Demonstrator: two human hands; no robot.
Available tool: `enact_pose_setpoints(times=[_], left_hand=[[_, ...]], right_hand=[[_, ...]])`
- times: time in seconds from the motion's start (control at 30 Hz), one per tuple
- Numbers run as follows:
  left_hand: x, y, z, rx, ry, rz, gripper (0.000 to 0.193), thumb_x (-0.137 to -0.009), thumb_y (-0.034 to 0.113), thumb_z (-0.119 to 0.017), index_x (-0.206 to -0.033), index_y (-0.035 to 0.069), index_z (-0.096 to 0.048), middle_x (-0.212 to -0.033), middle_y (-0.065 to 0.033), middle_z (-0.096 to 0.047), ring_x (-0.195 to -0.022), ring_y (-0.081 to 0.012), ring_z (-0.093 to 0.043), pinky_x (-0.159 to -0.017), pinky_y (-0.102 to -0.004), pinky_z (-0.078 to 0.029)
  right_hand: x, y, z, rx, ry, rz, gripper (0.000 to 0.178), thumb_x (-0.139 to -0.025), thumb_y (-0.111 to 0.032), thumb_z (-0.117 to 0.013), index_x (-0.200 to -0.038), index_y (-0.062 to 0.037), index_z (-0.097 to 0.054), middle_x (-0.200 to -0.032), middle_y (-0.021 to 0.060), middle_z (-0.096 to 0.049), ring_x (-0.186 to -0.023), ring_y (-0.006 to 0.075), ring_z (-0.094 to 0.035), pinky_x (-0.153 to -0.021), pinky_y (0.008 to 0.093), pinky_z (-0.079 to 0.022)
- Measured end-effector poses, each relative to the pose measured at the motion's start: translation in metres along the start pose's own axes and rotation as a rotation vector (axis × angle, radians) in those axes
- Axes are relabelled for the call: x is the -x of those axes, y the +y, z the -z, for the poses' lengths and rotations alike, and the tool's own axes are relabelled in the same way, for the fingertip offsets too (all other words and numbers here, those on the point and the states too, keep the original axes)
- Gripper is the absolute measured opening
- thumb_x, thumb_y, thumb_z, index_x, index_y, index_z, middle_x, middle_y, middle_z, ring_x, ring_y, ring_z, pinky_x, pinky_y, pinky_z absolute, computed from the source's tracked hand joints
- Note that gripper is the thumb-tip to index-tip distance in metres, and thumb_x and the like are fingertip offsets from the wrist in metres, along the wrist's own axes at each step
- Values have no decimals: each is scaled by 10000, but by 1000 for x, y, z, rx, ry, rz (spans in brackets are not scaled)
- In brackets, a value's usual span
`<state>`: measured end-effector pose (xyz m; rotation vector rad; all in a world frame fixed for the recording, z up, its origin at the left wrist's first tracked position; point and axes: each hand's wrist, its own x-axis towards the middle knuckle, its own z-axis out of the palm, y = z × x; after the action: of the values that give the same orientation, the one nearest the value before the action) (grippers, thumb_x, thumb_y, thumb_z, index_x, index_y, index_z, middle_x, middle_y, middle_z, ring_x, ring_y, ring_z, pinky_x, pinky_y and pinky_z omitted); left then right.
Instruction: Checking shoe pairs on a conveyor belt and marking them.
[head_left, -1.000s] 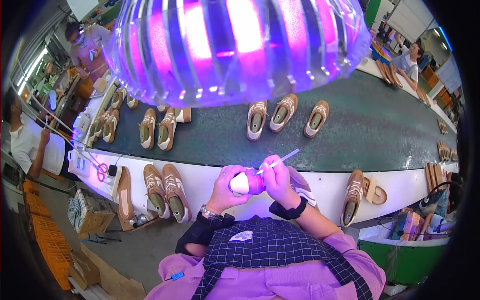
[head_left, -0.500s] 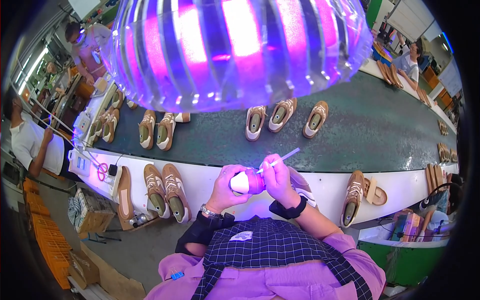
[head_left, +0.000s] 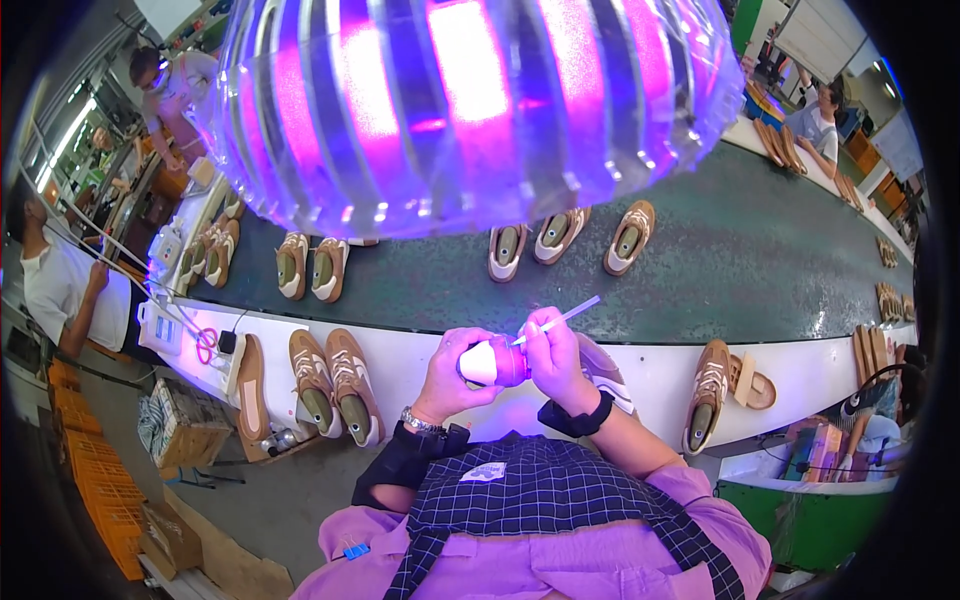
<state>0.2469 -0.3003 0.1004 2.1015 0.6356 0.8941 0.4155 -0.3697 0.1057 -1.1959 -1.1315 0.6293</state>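
Observation:
My left hand (head_left: 448,378) is wrapped round a shoe (head_left: 480,365), its white heel patch turned toward me. My right hand (head_left: 556,364) pinches a slim white pen-like stick (head_left: 573,312) and rests close against the shoe's right side. The stick's lower tip reaches the shoe's upper edge; whether it touches cannot be made out. Violet light falls on both hands. Partly behind my right hand and wrist, another shoe (head_left: 606,372) lies on the white bench.
A large lamp in clear ribbed plastic (head_left: 470,190) hangs ahead. Brown sneakers (head_left: 350,385) stand on the white bench (head_left: 480,425) to the left, one more (head_left: 706,395) to the right. Further shoes stand on the green conveyor belt (head_left: 740,250). Co-workers are at both sides.
The view has shifted slightly, so the lamp sits lower and covers more of the far shoes. My hands, the held shoe and the stick stay almost in place.

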Motion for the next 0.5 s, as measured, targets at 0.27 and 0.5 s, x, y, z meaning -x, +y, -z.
enact_pose_setpoints(times=[0.27, 0.5], left_hand=[[0, 0, 0, 4, 8, -7, 633, -509, 176, -790, -1083, 45, -557, -1048, -86, -579, -1003, -240, -544, -896, -343, -429], [-1, 4, 0, 14, 22, 1, 623, -503, 161, -784, -1073, 54, -558, -1028, -87, -586, -993, -255, -546, -891, -353, -435]], right_hand=[[2, 3, -1, -16, 11, 22, 95, -930, -132, -472, -904, -44, -499, -665, 19, -522, -575, 69, -518, -511, 249, -419], [2, 1, 0, -12, -34, 29, 106, -956, -139, -418, -945, -46, -466, -726, -8, -529, -611, 29, -493, -542, 195, -412]])
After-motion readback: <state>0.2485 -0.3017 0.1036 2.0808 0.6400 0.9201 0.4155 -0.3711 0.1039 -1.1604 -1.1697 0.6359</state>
